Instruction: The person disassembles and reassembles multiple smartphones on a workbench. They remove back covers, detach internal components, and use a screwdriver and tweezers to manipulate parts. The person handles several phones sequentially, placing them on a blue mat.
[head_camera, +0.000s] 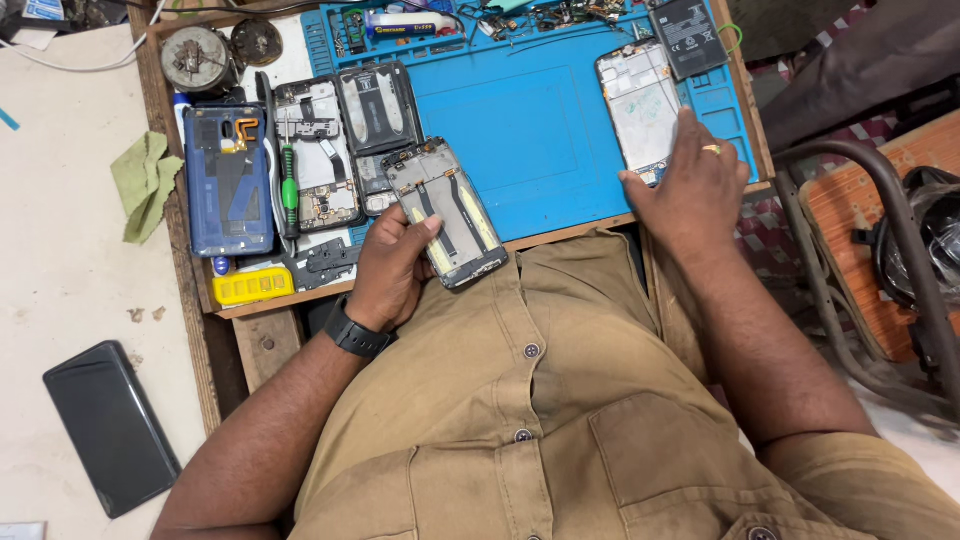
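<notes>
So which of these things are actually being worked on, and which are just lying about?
In hand:
- opened phone frame, held by the left hand
- white phone frame, touched by the right hand
- blue mat under both

Lying about:
- blue phone back
- green screwdriver
- green cloth
- black phone
- yellow block

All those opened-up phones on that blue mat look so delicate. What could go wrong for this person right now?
1. The left hand holds an opened phone frame by one end, out past the bench edge; it could slip into the lap.
2. The right hand presses on a white phone frame near the blue mat edge and might nudge it off.
3. The green screwdriver lies among loose parts and could roll.
</notes>
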